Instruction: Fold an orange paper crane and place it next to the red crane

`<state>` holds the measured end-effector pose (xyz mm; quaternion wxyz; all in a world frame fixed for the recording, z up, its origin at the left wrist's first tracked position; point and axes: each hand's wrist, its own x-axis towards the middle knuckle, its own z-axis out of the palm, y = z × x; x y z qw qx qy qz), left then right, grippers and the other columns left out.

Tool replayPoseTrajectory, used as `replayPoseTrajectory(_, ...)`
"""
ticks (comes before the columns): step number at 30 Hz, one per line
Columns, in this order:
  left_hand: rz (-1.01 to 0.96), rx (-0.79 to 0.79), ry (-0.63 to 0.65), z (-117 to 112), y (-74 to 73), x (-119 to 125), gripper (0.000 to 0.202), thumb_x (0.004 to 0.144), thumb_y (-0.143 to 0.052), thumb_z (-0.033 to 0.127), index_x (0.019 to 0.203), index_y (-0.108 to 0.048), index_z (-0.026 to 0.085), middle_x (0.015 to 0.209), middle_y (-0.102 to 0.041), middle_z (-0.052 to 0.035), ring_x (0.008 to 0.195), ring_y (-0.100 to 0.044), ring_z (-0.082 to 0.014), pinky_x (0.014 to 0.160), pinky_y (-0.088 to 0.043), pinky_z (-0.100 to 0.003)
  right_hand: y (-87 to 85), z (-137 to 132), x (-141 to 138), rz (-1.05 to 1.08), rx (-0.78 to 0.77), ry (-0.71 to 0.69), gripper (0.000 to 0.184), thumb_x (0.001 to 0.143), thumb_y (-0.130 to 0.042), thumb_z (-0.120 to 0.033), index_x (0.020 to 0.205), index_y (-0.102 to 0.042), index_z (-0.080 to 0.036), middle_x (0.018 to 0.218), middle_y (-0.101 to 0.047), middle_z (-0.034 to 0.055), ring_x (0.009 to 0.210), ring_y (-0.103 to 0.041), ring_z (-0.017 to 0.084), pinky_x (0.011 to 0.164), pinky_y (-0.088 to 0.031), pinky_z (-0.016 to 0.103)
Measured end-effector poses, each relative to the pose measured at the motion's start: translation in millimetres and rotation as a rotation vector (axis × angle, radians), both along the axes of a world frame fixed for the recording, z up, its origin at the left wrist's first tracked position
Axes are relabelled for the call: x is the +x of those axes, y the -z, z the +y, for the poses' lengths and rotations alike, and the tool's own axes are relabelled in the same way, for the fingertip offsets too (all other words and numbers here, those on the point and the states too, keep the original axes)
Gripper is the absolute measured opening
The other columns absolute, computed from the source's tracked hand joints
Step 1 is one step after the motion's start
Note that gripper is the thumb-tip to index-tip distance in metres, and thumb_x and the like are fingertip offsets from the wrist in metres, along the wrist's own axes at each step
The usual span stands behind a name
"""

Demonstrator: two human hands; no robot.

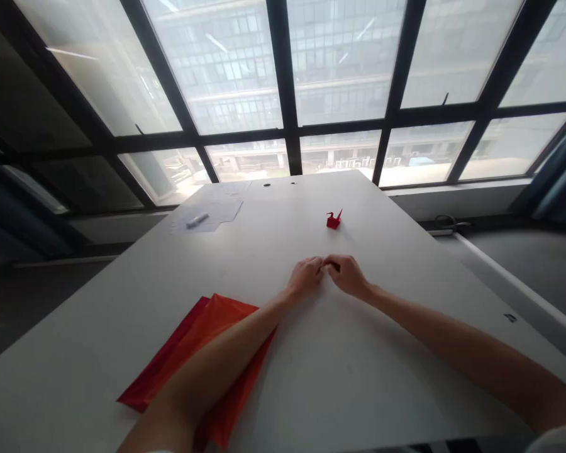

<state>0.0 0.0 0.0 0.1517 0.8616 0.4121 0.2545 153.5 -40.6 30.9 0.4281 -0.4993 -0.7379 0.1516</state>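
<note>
My left hand [304, 277] and my right hand [346, 275] meet at the middle of the white table [358, 377], their fingertips together. Between them, a small piece of dark red folded paper [334, 267] shows, mostly hidden by my fingers. Farther off, a red origami crane [334, 219] stands on the table, apart from both hands. My left forearm lies over a stack of red and orange paper sheets [226, 321], which spreads out at the lower left.
Loose white papers [212, 214] lie at the table's far left corner, with a white marker-like object [197, 220] on them. Dark-handled scissors [448, 222] rest on the sill beyond the right edge. Large black-framed windows [283, 82] stand behind the table.
</note>
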Motion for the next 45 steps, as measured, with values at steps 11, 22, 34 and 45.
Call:
replayPoseTrajectory(11,-0.871,-0.269,-0.277,47,-46.2,15,0.031,0.086,-0.049,0.015,0.114,-0.059,0.019,0.119,-0.065,-0.0097,0.097,-0.066,-0.0172,0.084,-0.052,-0.032,24.7,14,-31,-0.208,-0.119,-0.085,0.027,0.085,-0.053,-0.013,0.102,-0.072,-0.023,0.104,-0.070,0.0048,0.092,-0.063,0.019,0.084,-0.047,0.030)
replayPoseTrajectory(22,-0.822,-0.346,-0.156,57,-104.8,-63,0.028,0.087,-0.045,0.023,0.111,-0.059,0.016,0.102,-0.069,-0.0088,0.082,-0.067,-0.0147,0.074,-0.050,-0.027,10.6,-36,-116,-0.314,-0.094,-0.300,0.057,0.089,-0.059,-0.056,0.135,-0.054,-0.023,0.138,-0.052,0.0123,0.128,-0.040,0.030,0.105,-0.034,0.048)
replayPoseTrajectory(34,-0.356,0.005,-0.401,-19,-19.8,-187,0.031,0.096,-0.040,0.033,0.110,-0.062,0.017,0.104,-0.070,-0.0077,0.096,-0.066,-0.0195,0.081,-0.053,-0.031,24.6,-36,-78,-0.468,-0.099,-0.192,0.054,0.087,-0.064,-0.042,0.135,-0.052,-0.023,0.141,-0.048,0.0144,0.130,-0.038,0.031,0.105,-0.030,0.047)
replayPoseTrajectory(45,0.304,0.135,-0.123,-29,-18.6,-196,0.049,0.094,-0.054,0.039,0.142,-0.047,0.034,0.140,-0.052,-0.0075,0.131,-0.044,-0.0296,0.109,-0.038,-0.052,28.3,-10,34,-0.488,-0.168,-0.038,0.052,0.087,-0.064,-0.044,0.133,-0.057,-0.021,0.136,-0.052,0.0138,0.127,-0.042,0.031,0.104,-0.032,0.045)
